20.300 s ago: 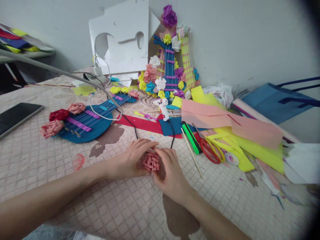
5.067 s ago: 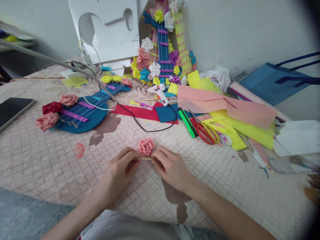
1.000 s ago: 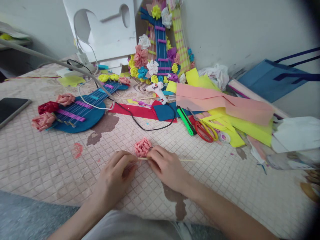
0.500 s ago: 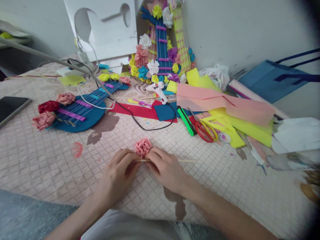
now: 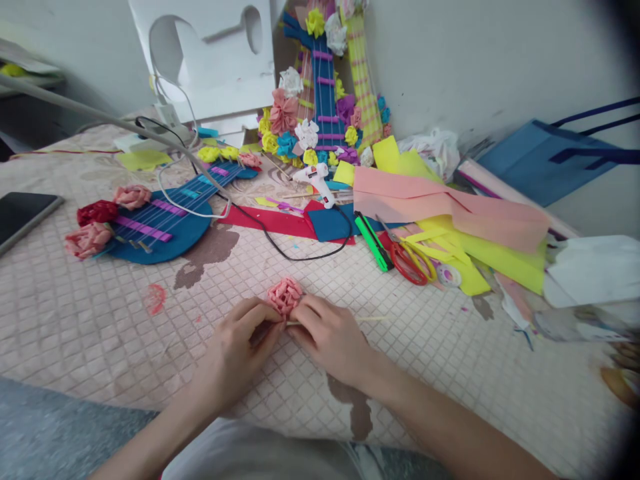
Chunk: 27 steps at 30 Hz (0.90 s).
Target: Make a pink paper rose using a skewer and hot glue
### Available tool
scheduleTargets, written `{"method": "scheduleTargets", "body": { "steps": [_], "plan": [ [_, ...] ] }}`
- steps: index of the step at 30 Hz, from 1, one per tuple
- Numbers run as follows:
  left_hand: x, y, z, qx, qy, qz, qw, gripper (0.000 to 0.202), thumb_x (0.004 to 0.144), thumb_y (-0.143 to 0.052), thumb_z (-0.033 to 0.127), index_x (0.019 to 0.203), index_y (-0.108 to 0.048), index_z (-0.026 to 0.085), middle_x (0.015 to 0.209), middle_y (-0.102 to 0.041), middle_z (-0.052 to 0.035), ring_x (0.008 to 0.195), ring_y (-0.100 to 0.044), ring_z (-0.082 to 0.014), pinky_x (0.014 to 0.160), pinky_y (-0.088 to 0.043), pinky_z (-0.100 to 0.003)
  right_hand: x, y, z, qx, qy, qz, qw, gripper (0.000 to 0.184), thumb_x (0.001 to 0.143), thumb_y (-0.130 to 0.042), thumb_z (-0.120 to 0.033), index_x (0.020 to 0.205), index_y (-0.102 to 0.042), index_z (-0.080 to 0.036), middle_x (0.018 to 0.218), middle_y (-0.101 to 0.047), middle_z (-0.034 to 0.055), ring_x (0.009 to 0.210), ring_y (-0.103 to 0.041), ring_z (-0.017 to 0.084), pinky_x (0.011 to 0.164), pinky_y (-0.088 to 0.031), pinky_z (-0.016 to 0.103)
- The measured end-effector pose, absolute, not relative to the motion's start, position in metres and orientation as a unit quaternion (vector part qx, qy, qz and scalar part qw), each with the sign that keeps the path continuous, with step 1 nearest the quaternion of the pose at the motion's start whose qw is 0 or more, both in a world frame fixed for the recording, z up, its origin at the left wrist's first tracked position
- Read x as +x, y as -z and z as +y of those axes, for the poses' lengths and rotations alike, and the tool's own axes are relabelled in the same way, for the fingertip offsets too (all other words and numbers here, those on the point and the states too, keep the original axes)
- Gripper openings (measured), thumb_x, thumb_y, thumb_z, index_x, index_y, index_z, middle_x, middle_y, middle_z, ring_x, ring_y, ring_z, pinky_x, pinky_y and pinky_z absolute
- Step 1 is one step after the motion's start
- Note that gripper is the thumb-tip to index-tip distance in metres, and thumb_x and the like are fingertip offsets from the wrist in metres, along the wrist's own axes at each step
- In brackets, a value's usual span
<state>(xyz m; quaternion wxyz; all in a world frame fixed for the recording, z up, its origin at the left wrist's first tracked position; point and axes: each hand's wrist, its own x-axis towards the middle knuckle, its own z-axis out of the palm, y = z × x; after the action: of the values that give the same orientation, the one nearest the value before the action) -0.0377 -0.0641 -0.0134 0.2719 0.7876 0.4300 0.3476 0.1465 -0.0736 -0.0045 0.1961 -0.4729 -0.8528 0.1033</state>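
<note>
A pink paper flower [image 5: 285,295] with folded petals is held just above the quilted cloth, between my two hands. My left hand [image 5: 241,347] is closed in a pinch at the flower's lower edge, thumb and forefinger together. My right hand [image 5: 334,339] has its fingers closed round a thin wooden stick [image 5: 371,319], which runs out past the knuckles to the right. Its fingertips also touch the right side of the flower. The stick's left end lies by the left fingertips, and the grip there is partly hidden.
A blue paper guitar [image 5: 187,227] with flowers lies at left, near a phone [image 5: 25,217]. Behind are a white glue gun [image 5: 316,179] with its black cord, a green cutter [image 5: 373,240], red-yellow scissors [image 5: 407,261], and pink sheets [image 5: 440,203]. Decorated guitars [image 5: 325,93] stand against the wall.
My left fingertips have moved a little right and pinch at the flower's base. The flower has turned and shifted slightly left. The right hand has barely moved.
</note>
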Motion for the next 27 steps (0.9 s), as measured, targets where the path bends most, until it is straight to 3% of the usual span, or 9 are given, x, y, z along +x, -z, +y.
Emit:
{"method": "scheduleTargets", "body": {
  "steps": [8, 18, 27],
  "plan": [
    [-0.0338, 0.012, -0.064, 0.775, -0.348, 0.451, 0.274, 0.007, 0.086, -0.053, 0.014, 0.086, -0.057, 0.019, 0.079, -0.061, 0.0002, 0.072, -0.059, -0.014, 0.064, -0.048, -0.027, 0.1441, 0.0058, -0.0728, -0.454, -0.05, -0.87, 0.188, 0.015, 0.095, -0.046, -0.022, 0.087, -0.058, -0.019, 0.088, -0.06, 0.0033, 0.075, -0.056, 0.015, 0.059, -0.041, 0.026],
    [-0.0391, 0.0159, -0.0648, 0.821, -0.391, 0.378, 0.176, 0.013, 0.088, -0.055, 0.01, 0.092, -0.062, 0.019, 0.093, -0.061, -0.0028, 0.087, -0.057, -0.0154, 0.074, -0.049, -0.028, 0.1463, 0.0017, -0.0722, -0.45, -0.077, -0.873, 0.174, 0.014, 0.094, -0.048, -0.022, 0.087, -0.06, -0.02, 0.091, -0.059, 0.0022, 0.075, -0.055, 0.013, 0.057, -0.039, 0.024],
    [-0.0381, 0.0191, -0.0623, 0.845, -0.369, 0.366, 0.126, 0.012, 0.09, -0.055, 0.011, 0.095, -0.062, 0.019, 0.094, -0.062, -0.0039, 0.086, -0.055, -0.0174, 0.075, -0.048, -0.032, 0.1474, 0.0048, -0.072, -0.44, -0.067, -0.871, 0.208, 0.018, 0.095, -0.043, -0.022, 0.085, -0.057, -0.019, 0.088, -0.058, 0.0026, 0.074, -0.054, 0.014, 0.059, -0.039, 0.024]
  ]
}}
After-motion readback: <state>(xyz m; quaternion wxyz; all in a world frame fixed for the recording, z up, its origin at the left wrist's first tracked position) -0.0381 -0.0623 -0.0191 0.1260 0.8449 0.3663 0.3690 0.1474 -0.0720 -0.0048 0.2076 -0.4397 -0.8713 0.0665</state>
